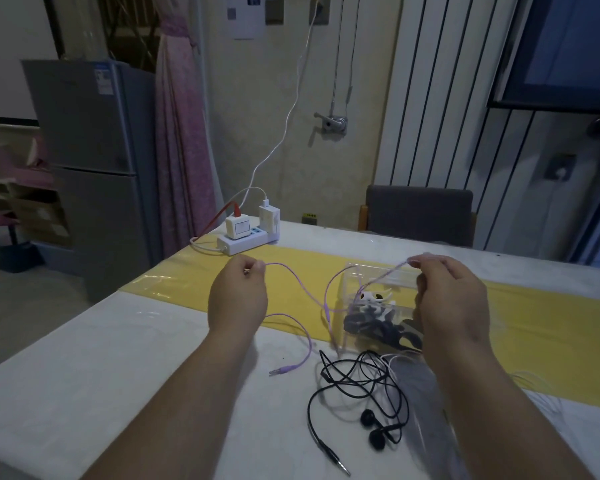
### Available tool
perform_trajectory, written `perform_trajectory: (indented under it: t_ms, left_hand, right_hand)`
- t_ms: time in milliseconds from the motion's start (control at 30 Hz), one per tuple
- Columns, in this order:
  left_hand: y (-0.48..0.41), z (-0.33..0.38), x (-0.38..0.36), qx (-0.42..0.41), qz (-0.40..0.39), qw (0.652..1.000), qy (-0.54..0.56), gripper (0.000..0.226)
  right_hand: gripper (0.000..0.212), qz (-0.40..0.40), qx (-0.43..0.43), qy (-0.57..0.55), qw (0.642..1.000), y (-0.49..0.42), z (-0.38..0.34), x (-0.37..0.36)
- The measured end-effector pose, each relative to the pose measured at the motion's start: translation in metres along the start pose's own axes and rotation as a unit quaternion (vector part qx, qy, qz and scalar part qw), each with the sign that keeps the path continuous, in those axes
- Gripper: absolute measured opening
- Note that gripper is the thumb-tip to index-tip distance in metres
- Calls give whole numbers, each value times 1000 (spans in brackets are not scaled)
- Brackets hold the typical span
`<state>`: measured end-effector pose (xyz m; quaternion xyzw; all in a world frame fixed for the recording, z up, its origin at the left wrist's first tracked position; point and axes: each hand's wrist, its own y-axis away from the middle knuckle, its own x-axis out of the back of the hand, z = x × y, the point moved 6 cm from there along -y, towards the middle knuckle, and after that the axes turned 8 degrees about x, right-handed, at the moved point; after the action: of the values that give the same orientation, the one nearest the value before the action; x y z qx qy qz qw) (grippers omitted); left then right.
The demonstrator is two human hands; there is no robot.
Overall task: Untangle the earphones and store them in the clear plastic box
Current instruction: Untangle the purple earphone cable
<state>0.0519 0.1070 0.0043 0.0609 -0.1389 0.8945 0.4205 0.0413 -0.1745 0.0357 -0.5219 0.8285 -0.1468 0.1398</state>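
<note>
Both hands hold purple earphones (300,289) above the table. My left hand (238,297) pinches one part of the cord, and my right hand (451,299) pinches another part over the clear plastic box (371,282). The cord sags between them in loops, and its purple plug (284,370) rests on the white tabletop. The box stands open on the yellow strip and holds dark cords and a small white piece. Black earphones (361,393) lie tangled on the table in front of the box, their plug pointing toward me.
A white power strip (243,242) with two chargers and cables sits at the far left of the table (118,375). A grey chair (420,214) stands behind the far edge. A clear lid or sheet (420,393) lies under my right forearm.
</note>
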Motion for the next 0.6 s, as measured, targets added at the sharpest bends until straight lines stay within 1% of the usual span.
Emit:
perform_trajectory:
  t_ms: [67,100,200,233,300,333,367,400,433,500,533,567,600]
  left_hand:
    - [-4,-7,7,41,32,998,-41,17]
    - [-5,-10,8,56,36,996,-66,16]
    - [-4,-15,8,78,17,985,-156,14]
    - [-3,-13,8,69,16,976,-205,14]
    - [2,-6,4,11,23,945,-326,23]
    - [6,-1,0,-26,23,928,-371,28]
    - [10,4,-5,-62,18,920,-387,31]
    - [14,9,-10,-94,5,922,-375,32]
    - [18,14,-15,-125,-16,932,-339,32]
    - [27,21,-26,-175,-84,958,-211,23]
    - [32,23,-31,-197,-116,960,-162,14]
    - [38,26,-35,-222,-143,955,-137,8]
    - [43,28,-40,-245,-163,947,-132,18]
  right_hand:
    - [23,8,-15,-34,999,-1,3,2]
    - [23,17,-22,-47,998,-2,4,3]
    - [23,47,-29,-69,996,-2,3,6]
    - [23,53,-26,-74,995,-1,2,6]
    - [24,54,-17,-77,995,-1,1,6]
    - [23,50,-9,-70,996,-1,2,5]
    - [23,47,2,-56,997,-1,3,3]
    - [21,45,14,-38,998,-1,4,2]
    - [20,45,28,-17,998,0,4,1]
    - [25,47,62,17,997,2,3,-1]
    - [27,47,77,28,995,3,2,-2]
    - [28,47,90,39,994,4,1,-2]
    - [28,48,99,50,993,6,0,-2]
